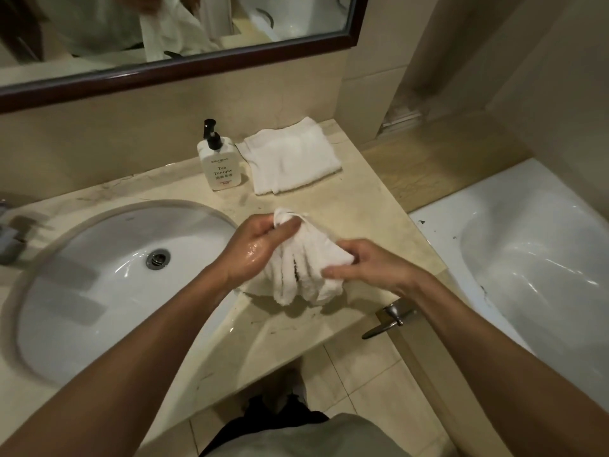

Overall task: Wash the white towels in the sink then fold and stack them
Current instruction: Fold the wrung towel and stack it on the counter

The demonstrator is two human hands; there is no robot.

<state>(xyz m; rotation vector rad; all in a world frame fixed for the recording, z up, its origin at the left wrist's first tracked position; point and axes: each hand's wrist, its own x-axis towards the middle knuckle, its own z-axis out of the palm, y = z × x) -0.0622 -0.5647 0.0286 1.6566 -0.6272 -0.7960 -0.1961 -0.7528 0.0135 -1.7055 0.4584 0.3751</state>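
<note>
Gripping the bunched wet towel (304, 265), both hands (260, 245) (369, 262) hold it seemingly angled away-left.

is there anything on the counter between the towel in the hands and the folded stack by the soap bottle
Nothing visible. Both hands, left and right, hold the bunched towel over the counter. Bare counter runs from it to the folded stack; the soap bottle stands left of that path.

Bunched wet white towel (303, 265) above counter; folded towel (291, 156) behind.
</note>
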